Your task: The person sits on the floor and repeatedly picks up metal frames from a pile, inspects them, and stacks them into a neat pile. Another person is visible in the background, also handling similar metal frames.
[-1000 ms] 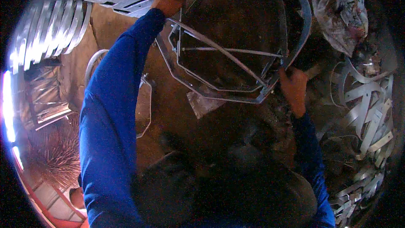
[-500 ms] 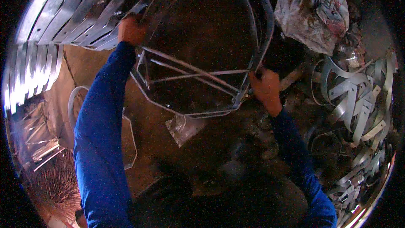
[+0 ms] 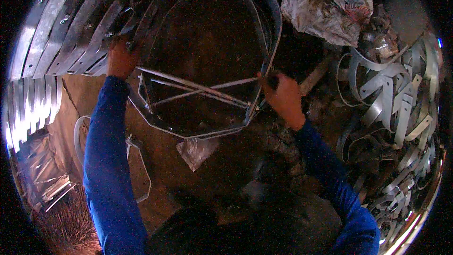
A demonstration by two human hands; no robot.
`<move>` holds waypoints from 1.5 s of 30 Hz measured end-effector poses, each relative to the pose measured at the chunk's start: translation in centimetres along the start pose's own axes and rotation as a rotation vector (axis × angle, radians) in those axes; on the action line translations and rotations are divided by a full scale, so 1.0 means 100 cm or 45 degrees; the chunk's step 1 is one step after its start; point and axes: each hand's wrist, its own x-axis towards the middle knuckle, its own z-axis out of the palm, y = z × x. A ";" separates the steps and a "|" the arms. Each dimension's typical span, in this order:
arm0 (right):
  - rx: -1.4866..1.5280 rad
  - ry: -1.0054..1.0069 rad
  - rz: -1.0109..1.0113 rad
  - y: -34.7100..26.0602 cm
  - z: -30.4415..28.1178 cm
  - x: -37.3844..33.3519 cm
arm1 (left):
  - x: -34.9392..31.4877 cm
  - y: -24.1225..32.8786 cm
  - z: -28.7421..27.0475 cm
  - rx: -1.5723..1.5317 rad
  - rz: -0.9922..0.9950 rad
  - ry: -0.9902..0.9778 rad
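Pinched the right side of a hooped metal frame [image 3: 206, 91] between curled fingers of the right hand [image 3: 284, 95], near the centre of view. Rested the left hand [image 3: 122, 60] at the opposite side, beside stacked metal strips [image 3: 71, 28]; could not tell the left fingers' state, lost in shadow. Risked a twist or drop of the hooped metal frame from a hold at narrow edges alone. Risked, too, a snag on the stacked metal strips from any swing leftward. Left unclear, in poor light, any contact with the floor [image 3: 165, 160] or a seemingly plastic packet [image 3: 196, 153] by the lower edge. Hid much of a second frame [image 3: 150, 179] behind the left sleeve [image 3: 108, 160].
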 end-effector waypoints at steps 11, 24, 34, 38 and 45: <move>0.613 0.123 0.290 0.025 -0.026 0.068 | -0.152 -0.029 0.002 -1.586 -1.331 -0.370; 0.696 0.060 0.073 0.013 0.012 0.066 | -0.161 0.000 0.003 -1.781 -1.287 -0.510; 0.109 -0.155 0.049 0.050 0.032 0.054 | -0.167 0.011 0.018 -1.543 -0.796 -0.391; 0.130 0.110 0.032 0.030 0.023 0.048 | -0.172 -0.015 0.048 -1.733 -0.951 -0.591; 0.012 -0.295 -1.030 -0.098 -0.005 -0.062 | -0.166 0.011 0.005 -1.029 -0.817 -0.136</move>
